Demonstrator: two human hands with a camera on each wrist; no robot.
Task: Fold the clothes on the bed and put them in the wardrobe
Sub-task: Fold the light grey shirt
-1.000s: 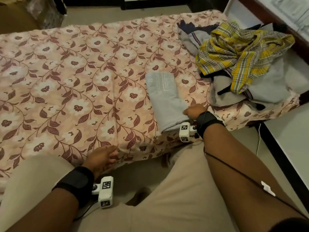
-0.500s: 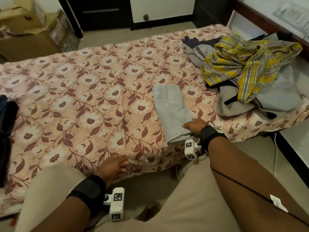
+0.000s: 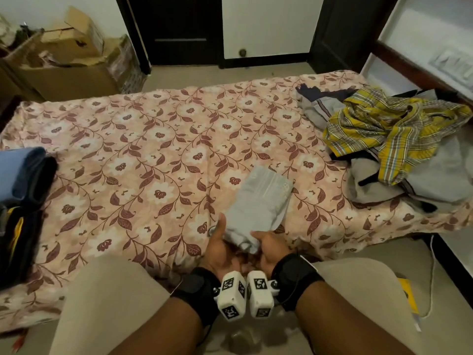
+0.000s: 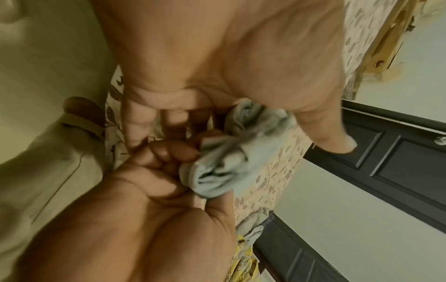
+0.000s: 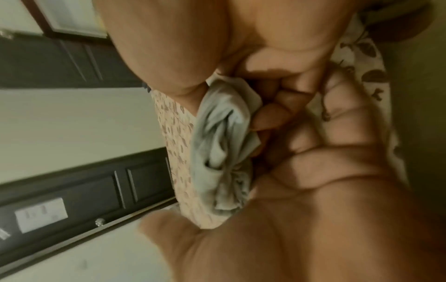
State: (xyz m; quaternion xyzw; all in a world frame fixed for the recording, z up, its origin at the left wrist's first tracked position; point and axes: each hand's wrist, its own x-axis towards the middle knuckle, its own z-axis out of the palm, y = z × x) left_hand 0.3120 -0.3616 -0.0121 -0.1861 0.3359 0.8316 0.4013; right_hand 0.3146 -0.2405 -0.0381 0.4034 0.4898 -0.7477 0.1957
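A folded pale grey garment [image 3: 258, 201] lies near the front edge of the floral bed [image 3: 143, 160], angled towards me. My left hand [image 3: 225, 242] and right hand [image 3: 261, 242] meet palm-up at its near end and hold it together. The left thumb stands up along the garment's left side. In the left wrist view the left hand [image 4: 217, 122] has the bunched grey garment [image 4: 229, 167] between thumb and fingers. In the right wrist view the right hand [image 5: 229, 91] curls its fingers into the same grey garment [image 5: 222, 152], thumb on top. The fingertips of both hands are hidden under the cloth.
A heap of unfolded clothes topped by a yellow plaid shirt [image 3: 394, 131] fills the bed's right end. A folded stack of blue and dark clothes [image 3: 25, 180] sits at the left edge. Cardboard boxes [image 3: 71, 65] and dark doors [image 3: 179, 29] stand beyond the bed. My knees press against the bed's front.
My left hand left the bed's front edge and joined the right hand at the garment's near end. The garment now lies slanted, its near end bunched and raised.
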